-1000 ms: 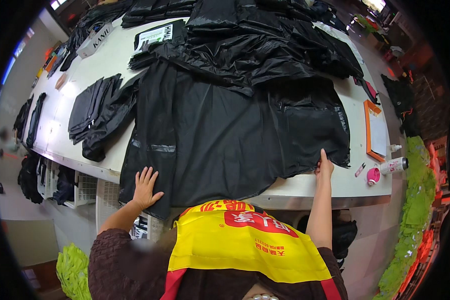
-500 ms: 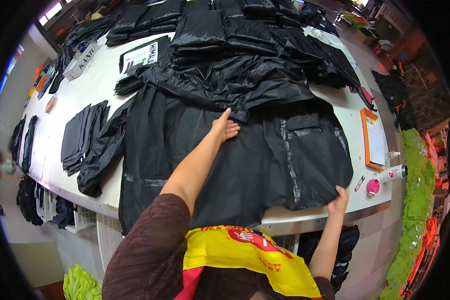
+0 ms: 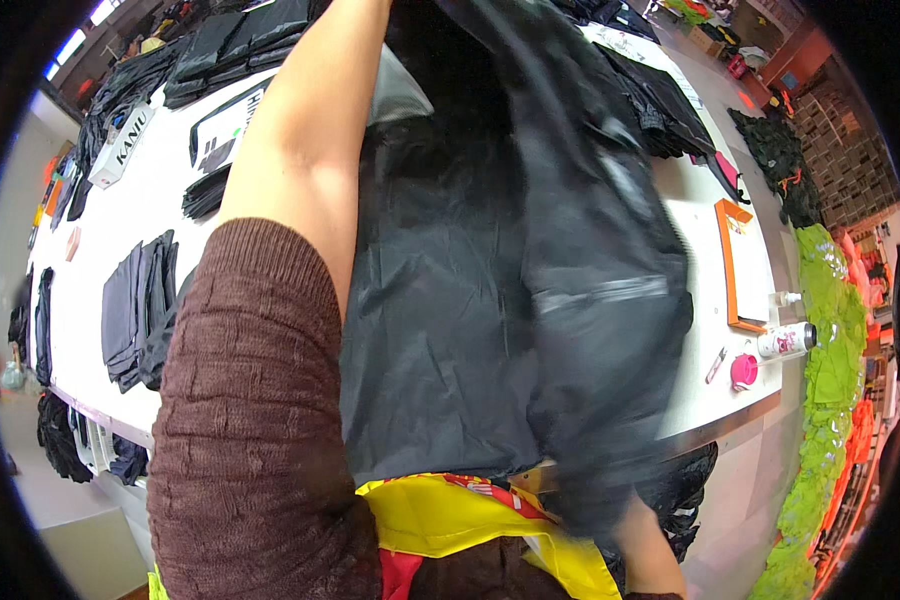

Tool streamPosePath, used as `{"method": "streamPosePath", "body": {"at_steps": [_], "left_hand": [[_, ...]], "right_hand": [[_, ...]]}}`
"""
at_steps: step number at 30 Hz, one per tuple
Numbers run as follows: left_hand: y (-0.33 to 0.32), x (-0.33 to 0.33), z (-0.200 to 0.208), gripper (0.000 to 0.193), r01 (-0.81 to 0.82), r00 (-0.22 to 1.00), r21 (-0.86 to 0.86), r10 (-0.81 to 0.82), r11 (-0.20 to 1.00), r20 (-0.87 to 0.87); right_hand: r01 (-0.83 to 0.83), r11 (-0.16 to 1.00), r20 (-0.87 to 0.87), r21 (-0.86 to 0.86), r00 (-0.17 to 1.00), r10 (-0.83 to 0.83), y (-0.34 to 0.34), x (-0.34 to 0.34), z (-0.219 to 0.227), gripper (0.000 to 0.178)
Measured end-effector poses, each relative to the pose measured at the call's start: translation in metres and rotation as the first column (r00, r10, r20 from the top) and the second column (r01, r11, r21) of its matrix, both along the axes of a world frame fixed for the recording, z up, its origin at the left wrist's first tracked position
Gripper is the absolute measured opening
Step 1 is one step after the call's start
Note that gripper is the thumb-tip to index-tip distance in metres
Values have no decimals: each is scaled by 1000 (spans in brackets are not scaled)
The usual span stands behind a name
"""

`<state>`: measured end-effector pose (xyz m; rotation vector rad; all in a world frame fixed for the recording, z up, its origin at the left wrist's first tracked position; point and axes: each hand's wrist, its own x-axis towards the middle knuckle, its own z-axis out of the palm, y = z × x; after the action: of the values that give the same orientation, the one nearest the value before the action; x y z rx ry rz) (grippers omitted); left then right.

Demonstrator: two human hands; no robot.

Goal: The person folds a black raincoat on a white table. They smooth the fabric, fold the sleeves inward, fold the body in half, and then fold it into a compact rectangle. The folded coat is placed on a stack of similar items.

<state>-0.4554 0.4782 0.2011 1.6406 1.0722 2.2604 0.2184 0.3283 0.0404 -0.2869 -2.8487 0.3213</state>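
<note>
Both hands are working a large black garment (image 3: 470,300) that is covering the middle of the white table (image 3: 150,190): the left forearm, in a brown knit sleeve (image 3: 250,400), is reaching up across the fabric, with the hand itself out of frame at the top edge, so its grip cannot be told. Right hand (image 3: 610,515) is sitting low at the near table edge, buried in a blurred fold of the garment; whether it is clenching the cloth cannot be told. Folded dark garments (image 3: 140,310) are lying at the left, and an orange clipboard (image 3: 735,265), a white bottle (image 3: 785,342) and a pink round cap (image 3: 743,371) are lying at the right.
</note>
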Motion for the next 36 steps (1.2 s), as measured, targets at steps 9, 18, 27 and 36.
{"method": "streamPosePath", "body": {"at_steps": [9,18,27,36], "left_hand": [[-184,150,-190,72,-462,837,-494,547,737,33],[-352,372,-300,55,-663,731,-730,351,165,-585],[-391,473,-283,43,-545,803,-732,507,409,-314],[-414,467,-234,32,-582,812,-592,375,557,-446]], "right_hand": [[-59,915,317,-400,928,198,5,-28,-47,37],[146,983,408,111,895,-179,45,-3,-121,70],[78,734,45,-674,997,-65,-53,-124,-50,48],[86,4,86,-996,996,-4,-51,-193,-122,34]]}}
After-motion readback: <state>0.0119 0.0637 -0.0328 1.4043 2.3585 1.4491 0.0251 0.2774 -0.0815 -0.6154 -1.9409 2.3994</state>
